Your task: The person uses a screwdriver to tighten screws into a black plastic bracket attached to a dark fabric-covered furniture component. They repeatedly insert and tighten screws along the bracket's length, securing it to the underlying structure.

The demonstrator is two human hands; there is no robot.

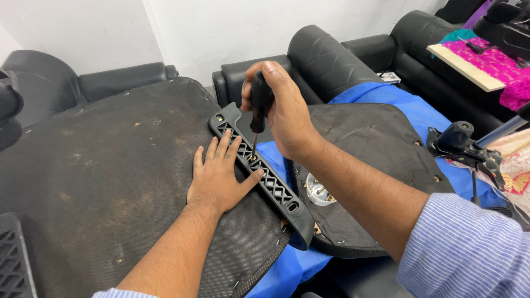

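Both of my hands are on the job. My right hand [284, 113] is wrapped tight around the black handle of a screwdriver [260, 102], held upright, its thin metal shaft running down to a point in the long black plastic bracket with a lattice of diamond-shaped openings [265, 179]. That bracket lies slantwise, from far left to near right, along the edge of a large dark felt-covered seat panel [110, 176] that fills the left of the scene. My left hand [218, 176] lies flat and spread on the felt, fingers wide, thumb touching the bracket's near side, holding nothing.

Just right of the bracket is a second dark felt-covered panel, rounded [364, 165], with a shiny metal fitting [317, 190] showing at its near left edge. Blue plastic sheeting [419, 113] lies under it. At the far right sits a black metal chair mechanism with a lever [464, 146]. Black leather sofas [326, 60] stand at the far side, against a white wall.
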